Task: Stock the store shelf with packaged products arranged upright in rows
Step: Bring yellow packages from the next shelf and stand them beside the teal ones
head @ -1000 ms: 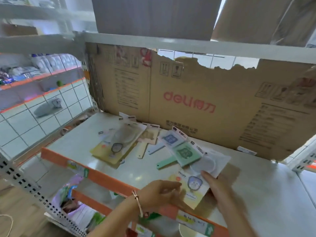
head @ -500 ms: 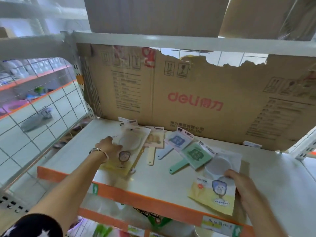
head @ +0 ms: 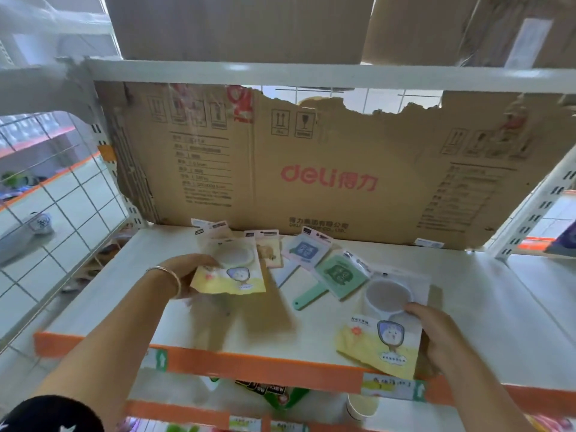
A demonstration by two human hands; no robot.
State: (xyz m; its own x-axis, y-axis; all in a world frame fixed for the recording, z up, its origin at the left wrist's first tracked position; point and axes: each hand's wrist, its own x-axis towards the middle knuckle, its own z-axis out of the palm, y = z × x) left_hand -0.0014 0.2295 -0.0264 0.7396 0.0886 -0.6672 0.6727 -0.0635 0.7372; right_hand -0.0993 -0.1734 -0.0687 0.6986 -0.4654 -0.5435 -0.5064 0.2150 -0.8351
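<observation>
Shop aisle, white metal shelf (head: 311, 325), orange price rail (head: 249, 366), packaged goods (head: 336, 272)

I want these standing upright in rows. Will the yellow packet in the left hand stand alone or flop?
Probably floppy: the yellow packet looks thin, its lower edge wavy in the left hand. Likely light, held by one edge. Apt to tip unless leaned against the cardboard.

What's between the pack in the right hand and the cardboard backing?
Nothing visible straight behind the right yellow pack; bare shelf runs to the cardboard. The green pack lies just left of that path.
</observation>
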